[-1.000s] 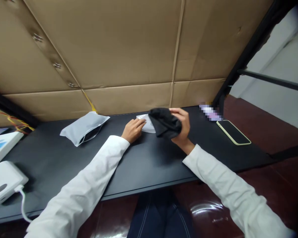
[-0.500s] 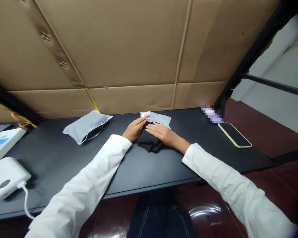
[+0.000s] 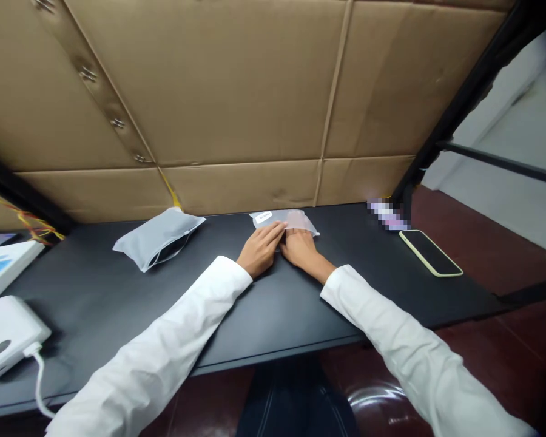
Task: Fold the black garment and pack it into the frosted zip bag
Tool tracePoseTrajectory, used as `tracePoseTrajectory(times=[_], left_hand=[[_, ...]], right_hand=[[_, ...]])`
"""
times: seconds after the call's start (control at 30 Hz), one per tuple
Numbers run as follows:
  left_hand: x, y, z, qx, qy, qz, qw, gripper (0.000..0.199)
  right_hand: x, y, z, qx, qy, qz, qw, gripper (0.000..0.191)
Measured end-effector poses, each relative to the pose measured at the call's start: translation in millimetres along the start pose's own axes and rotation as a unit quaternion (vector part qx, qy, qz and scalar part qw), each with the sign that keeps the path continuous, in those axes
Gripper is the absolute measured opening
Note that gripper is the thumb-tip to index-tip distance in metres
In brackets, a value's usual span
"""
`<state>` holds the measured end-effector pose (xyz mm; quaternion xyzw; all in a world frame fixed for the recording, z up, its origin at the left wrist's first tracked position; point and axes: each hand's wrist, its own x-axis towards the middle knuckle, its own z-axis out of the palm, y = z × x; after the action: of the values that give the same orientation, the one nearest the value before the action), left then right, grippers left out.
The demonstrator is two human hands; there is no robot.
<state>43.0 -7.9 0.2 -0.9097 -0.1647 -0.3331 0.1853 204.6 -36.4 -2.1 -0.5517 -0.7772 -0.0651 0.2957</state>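
Note:
A frosted plastic zip bag (image 3: 273, 216) with a small white label lies toward the back of the black table. My left hand (image 3: 260, 247) is closed at the near edge of this bag, its fingers close together and its thumb hidden. Through the translucent plastic, the stretched fingers of my right hand (image 3: 300, 247) show faintly, so they reach into or under the bag. Both hands nearly touch at the bag's mouth. I cannot make out the black cloth here; the hands or bag may hide it.
Another frosted zip bag (image 3: 159, 237), its mouth gaping, lies at left. A phone (image 3: 431, 252) and a blurred purple item (image 3: 388, 214) are at right. On the left stand a white device (image 3: 11, 334) with a cable and a power strip (image 3: 10, 267). Cardboard (image 3: 236, 91) walls the back.
Both hands lay over a dark folded cloth before the bag; that cloth is now out of sight. My right hand's fingers have moved forward behind the plastic, and my left hand has shifted onto the bag's edge.

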Motion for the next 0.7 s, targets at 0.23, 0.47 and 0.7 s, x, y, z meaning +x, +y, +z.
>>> tracePoseTrajectory(times=[0.23, 0.47, 0.7], left_hand=[[-7.5, -22.9, -3.6, 0.013, 0.041, -0.010, 0.999, 0.026], [-7.1, -26.8, -6.5, 0.006, -0.018, 0.028, 0.999, 0.021], [-8.3, -25.4, -5.2, 0.047, -0.032, 0.034, 0.998, 0.026]], right_hand=[[-16.6, -25.5, -33.1, -0.009, 0.019, -0.114, 0.993, 0.024], [-9.5, 24.4, -33.6, -0.001, 0.032, 0.026, 0.999, 0.057], [-13.0, 42.5, -17.2, 0.049, 0.047, 0.053, 0.996, 0.023]])
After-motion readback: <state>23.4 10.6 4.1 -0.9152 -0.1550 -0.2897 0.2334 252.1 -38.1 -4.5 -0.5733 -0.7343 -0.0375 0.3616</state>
